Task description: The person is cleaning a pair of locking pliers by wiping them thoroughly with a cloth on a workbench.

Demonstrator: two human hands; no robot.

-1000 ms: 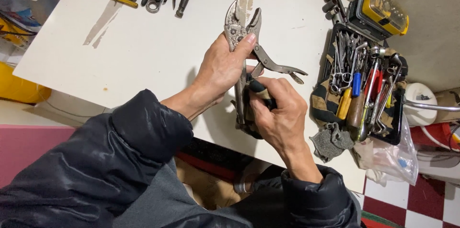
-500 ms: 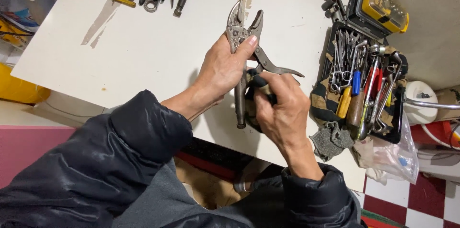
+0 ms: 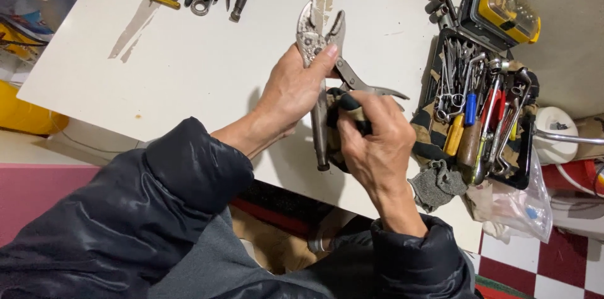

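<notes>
My left hand grips one pair of locking pliers below the head, thumb on the jaw. My right hand is closed around a dark rag on the handles, above the white table. One tool tray sits right.

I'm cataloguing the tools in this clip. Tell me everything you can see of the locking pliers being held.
The locking pliers are bare grey metal, dull and worn, with curved jaws standing slightly apart and pointing away from the person. They are held above the white table. The left hand grips the body just below the jaws, thumb near the pivot. One long handle runs down toward the table's edge; the thin release lever splays out to the right. The right hand presses a dark cloth against the handles.
</notes>
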